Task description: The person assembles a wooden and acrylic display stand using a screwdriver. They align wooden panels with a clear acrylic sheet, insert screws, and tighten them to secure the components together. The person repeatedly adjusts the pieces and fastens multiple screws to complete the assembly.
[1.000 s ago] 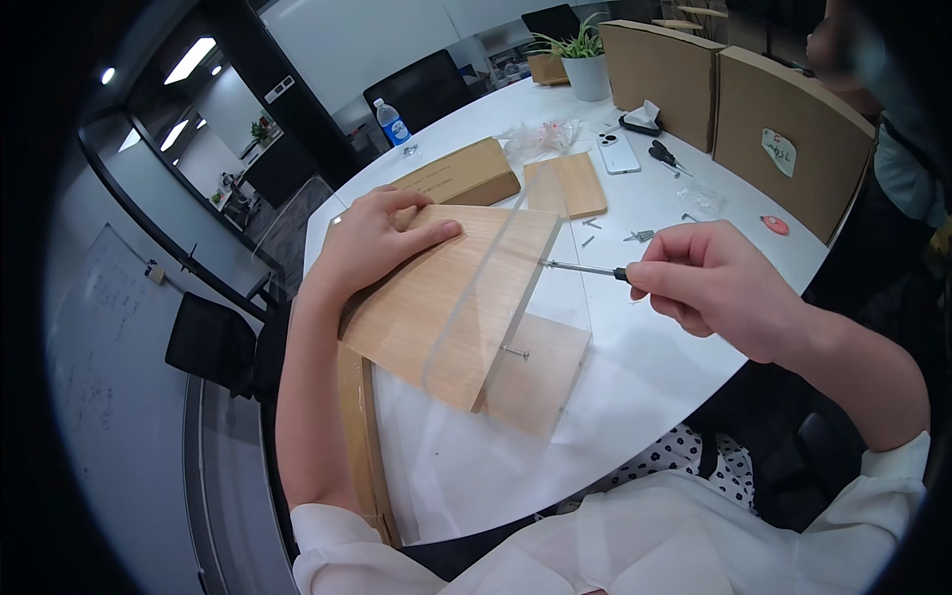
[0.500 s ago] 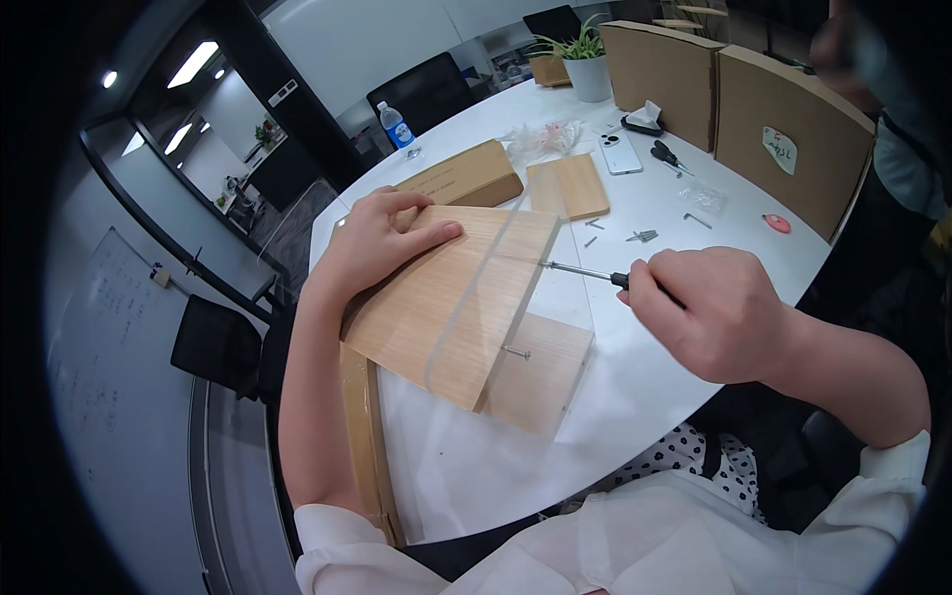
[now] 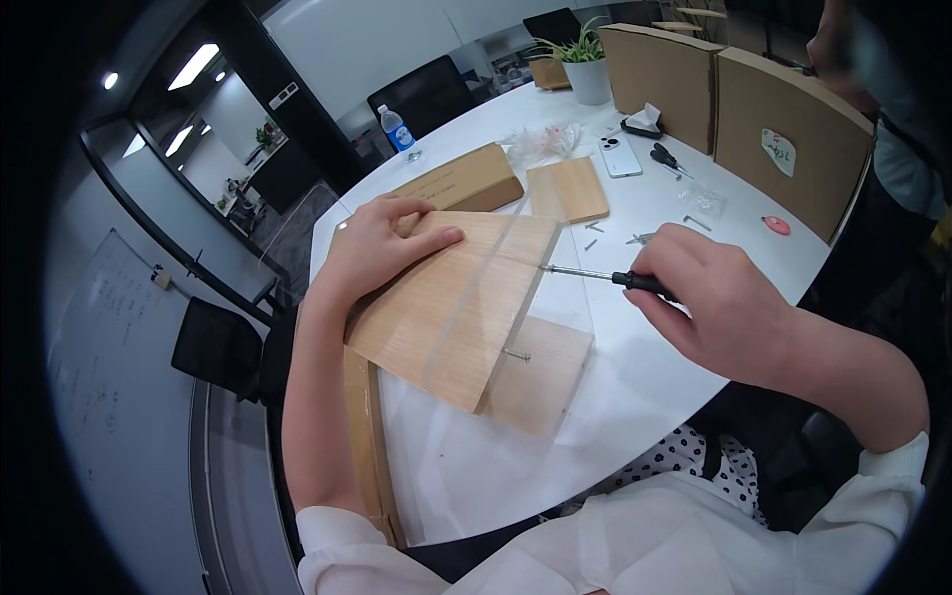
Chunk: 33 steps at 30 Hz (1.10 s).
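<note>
A light wooden board point(image 3: 426, 312) stands tilted over the table, with a translucent pale strip running across its face. My left hand point(image 3: 382, 248) is closed on its far-left edge, thumb on the face. In my right hand point(image 3: 719, 302) is a screwdriver point(image 3: 640, 284) with a black handle. Its metal shaft points left, and the tip meets the board's right edge near the upper corner. Lower on that same edge, a screw point(image 3: 518, 355) sticks partway out. Another flat wooden board point(image 3: 540, 382) lies beneath, partly covered.
Beyond the boards are a long cardboard box point(image 3: 461, 178), a small wooden panel point(image 3: 568, 188), loose screws point(image 3: 591, 244), an Allen key point(image 3: 698, 223) and a phone point(image 3: 620, 154). Large cardboard pieces point(image 3: 793, 144) stand at right. A narrow carton point(image 3: 369, 436) lies by my left forearm.
My right hand has rotated around the screwdriver handle, so more of the handle shows. The board has shifted only slightly; my left hand keeps its hold.
</note>
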### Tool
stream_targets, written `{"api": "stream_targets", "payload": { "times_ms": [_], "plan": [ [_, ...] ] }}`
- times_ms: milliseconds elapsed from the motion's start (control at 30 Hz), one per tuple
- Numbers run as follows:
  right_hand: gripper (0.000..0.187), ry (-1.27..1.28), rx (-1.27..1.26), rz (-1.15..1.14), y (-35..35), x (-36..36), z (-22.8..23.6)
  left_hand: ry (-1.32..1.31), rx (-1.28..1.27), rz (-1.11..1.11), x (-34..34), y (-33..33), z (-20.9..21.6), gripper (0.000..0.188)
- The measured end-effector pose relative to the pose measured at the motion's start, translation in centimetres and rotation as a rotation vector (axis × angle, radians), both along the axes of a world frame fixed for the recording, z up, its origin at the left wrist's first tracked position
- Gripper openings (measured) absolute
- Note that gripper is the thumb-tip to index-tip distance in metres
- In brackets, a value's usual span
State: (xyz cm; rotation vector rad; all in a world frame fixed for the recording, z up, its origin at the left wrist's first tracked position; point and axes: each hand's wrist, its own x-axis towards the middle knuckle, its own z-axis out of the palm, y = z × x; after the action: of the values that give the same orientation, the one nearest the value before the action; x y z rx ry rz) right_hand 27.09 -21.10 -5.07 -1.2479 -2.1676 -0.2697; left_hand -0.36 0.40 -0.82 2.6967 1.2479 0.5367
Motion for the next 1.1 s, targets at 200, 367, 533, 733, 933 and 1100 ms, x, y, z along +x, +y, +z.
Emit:
{"api": "stream_targets", "payload": {
  "times_ms": [200, 367, 533, 733, 933, 1100],
  "plan": [
    [0.016, -0.533, 0.629, -0.001, 0.5, 0.1, -1.5, 0.008, 0.002, 0.012, 0.4, -0.3, 0.2, 0.078],
    [0.011, -0.027, 0.230, 0.037, 0.4, -0.4, -1.6, 0.016, -0.006, 0.021, 0.5, -0.6, 0.5, 0.078],
    [0.025, 1.377, -1.077, 0.072, 1.0, 0.1, 0.6, 0.016, -0.003, 0.046, 0.5, -1.0, 0.8, 0.078],
    [0.019, 0.835, -0.680, -0.026, 0.1, -1.1, 0.8, 0.059, -0.059, 0.079, 0.7, -1.0, 0.9, 0.060],
    [0.011, -0.428, 0.577, -0.027, 1.1, 0.1, -1.2, 0.019, -0.002, 0.033, 0.7, -0.8, 0.9, 0.080],
    [0.009, -0.487, 0.690, -0.034, 1.0, -0.2, -1.5, 0.031, 0.009, 0.025, 0.5, -0.6, 0.9, 0.079]
  ]
}}
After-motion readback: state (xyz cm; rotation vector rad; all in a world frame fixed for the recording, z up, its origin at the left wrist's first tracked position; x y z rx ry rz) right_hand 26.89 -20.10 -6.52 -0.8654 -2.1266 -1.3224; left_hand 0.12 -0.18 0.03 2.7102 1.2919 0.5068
